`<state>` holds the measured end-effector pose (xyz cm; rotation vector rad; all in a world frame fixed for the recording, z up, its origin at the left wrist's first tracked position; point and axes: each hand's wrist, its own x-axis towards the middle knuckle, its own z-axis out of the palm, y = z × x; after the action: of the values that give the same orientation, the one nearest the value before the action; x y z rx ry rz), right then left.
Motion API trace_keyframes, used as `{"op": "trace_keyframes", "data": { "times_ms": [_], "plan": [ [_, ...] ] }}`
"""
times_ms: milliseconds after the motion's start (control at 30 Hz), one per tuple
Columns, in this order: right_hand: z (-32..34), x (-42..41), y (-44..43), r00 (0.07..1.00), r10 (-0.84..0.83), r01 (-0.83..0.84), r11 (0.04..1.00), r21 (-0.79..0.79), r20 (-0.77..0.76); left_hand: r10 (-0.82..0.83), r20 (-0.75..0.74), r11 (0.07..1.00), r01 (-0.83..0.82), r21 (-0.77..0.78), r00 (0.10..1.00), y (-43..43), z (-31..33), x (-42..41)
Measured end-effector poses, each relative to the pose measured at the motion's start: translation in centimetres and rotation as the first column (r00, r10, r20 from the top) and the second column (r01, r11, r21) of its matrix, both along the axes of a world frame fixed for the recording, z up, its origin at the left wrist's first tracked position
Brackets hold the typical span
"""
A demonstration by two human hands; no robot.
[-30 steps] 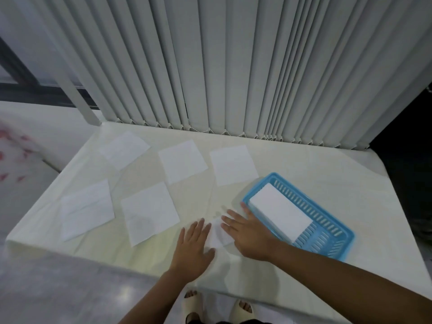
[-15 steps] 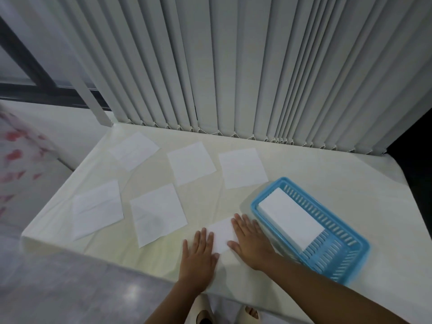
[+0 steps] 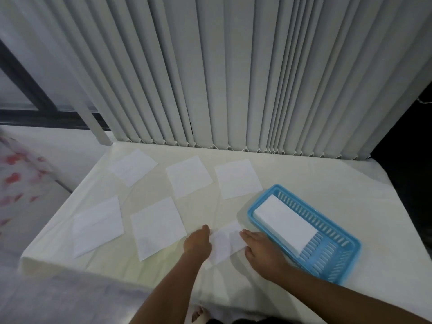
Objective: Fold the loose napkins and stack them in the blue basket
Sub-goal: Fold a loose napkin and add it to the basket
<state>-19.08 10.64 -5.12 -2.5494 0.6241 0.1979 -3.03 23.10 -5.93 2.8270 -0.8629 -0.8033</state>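
A folded white napkin [image 3: 226, 243] lies near the table's front edge between my hands. My left hand [image 3: 197, 240] grips its left edge. My right hand [image 3: 263, 250] holds its right edge, fingers partly under it. To the right stands the blue basket [image 3: 336, 265], holding a stack of folded napkins [image 3: 284, 224] in its far half. Several loose unfolded napkins lie flat on the table to the left: one [image 3: 157, 226] close to my left hand, one [image 3: 98, 225] farther left, and three along the back [image 3: 133, 169] [image 3: 189, 176] [image 3: 238, 178].
The table [image 3: 315, 176] is covered with a pale cloth. Vertical blinds [image 3: 233, 78] hang right behind its far edge. The table's left edge [image 3: 58, 220] drops to the floor. My feet show below the front edge.
Both hands have gone from pressing flat on the napkin to gripping its side edges. The camera has tilted up, so the table sits lower in view.
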Motion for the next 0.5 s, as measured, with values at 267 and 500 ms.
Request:
{"op": "trace_keyframes", "data": {
  "times_ms": [267,500],
  "plan": [
    [1.6,0.4,-0.9,0.949,-0.314,0.299,0.909,0.290,0.005,0.407,-0.486,0.654,-0.618,-0.436,0.773,-0.3,3.3,-0.7],
    [4.9,2.4,-1.0,0.803,-0.596,0.402,0.503,0.765,-0.030,0.255,-0.847,0.249,-0.879,-0.408,0.465,-4.0,6.6,-3.1]
  ]
}}
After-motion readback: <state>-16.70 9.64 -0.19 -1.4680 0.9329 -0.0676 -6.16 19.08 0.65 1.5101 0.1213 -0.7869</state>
